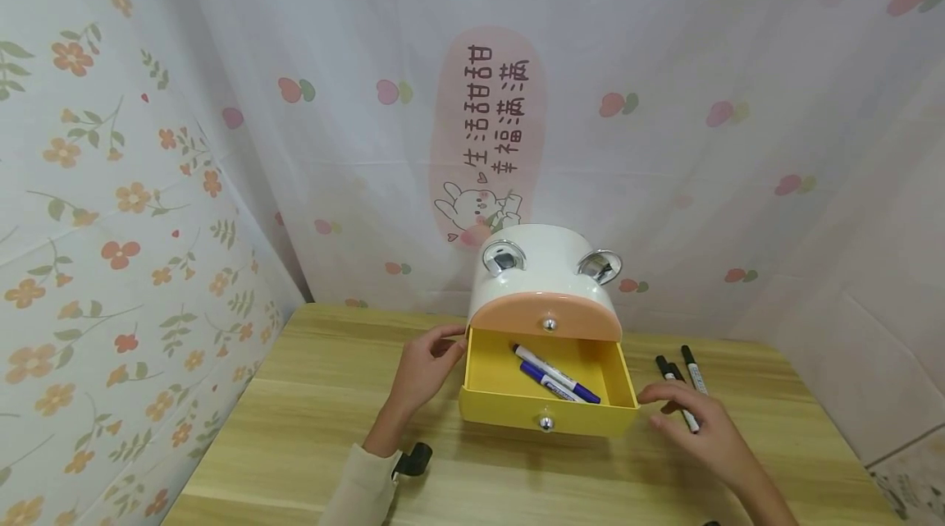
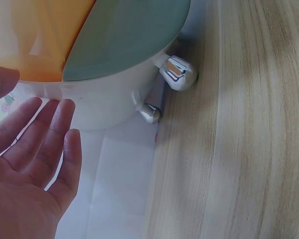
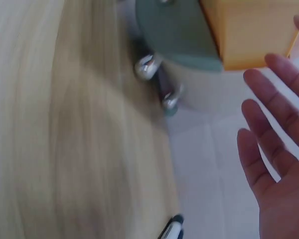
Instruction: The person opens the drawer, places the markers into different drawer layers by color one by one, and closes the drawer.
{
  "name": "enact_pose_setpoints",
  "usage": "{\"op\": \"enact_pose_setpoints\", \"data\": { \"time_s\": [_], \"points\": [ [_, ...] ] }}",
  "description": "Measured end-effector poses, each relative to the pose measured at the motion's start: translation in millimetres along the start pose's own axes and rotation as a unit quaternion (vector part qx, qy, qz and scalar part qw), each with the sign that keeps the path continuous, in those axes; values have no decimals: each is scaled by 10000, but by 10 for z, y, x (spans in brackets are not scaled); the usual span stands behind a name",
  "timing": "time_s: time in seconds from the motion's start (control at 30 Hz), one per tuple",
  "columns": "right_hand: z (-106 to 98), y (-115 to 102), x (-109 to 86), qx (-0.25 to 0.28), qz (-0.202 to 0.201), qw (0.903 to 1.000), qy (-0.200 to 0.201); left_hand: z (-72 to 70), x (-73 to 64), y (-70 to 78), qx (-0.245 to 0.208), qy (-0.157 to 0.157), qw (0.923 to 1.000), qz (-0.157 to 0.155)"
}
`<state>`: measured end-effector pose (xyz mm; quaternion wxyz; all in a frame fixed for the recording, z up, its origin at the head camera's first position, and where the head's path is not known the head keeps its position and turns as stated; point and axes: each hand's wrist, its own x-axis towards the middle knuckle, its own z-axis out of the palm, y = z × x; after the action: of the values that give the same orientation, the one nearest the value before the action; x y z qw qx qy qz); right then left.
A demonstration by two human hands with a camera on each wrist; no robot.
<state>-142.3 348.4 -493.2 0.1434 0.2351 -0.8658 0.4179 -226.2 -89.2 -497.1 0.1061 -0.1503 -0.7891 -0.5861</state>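
Observation:
A white rounded box (image 1: 546, 273) with two shiny silver loops stands on the table. Its half-round peach drawer (image 1: 517, 314) is closed, and the yellow drawer (image 1: 509, 409) below is pulled out. Inside lie two markers, one mostly white (image 1: 537, 362) and one with a blue barrel (image 1: 533, 372). My left hand (image 1: 421, 370) is beside the box's left side, fingertips at the drawer's rear corner; the left wrist view shows its fingers loosely bent. At the drawer's front right corner is my right hand (image 1: 697, 421), fingers loosely extended, gripping nothing. Whether either hand touches is hard to tell.
Several black-capped markers (image 1: 694, 370) lie on the wooden table (image 1: 317, 395) to the right of the box, partly behind my right hand. A patterned curtain (image 1: 354, 181) hangs behind the table, and a floral one (image 1: 133, 263) hangs at left.

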Motion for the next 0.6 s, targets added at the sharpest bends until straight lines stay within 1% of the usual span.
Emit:
{"op": "enact_pose_setpoints", "data": {
  "time_s": [0.1, 0.2, 0.37, 0.6],
  "points": [
    [12, -94, 28, 289, -356, 9989, -80, 2, -3, 5, 39, 3, 10000, -5],
    [23, -175, 65, 485, -534, 9973, -149, 0, -5, 7, 63, 4, 10000, -7],
    [59, -244, 103, 458, -577, 9971, -178, -2, -6, 12, 67, 3, 10000, -29],
    [113, -264, 140, 304, -627, 9975, -97, 0, -3, 16, 32, -23, 10000, -87]
  ]
}}
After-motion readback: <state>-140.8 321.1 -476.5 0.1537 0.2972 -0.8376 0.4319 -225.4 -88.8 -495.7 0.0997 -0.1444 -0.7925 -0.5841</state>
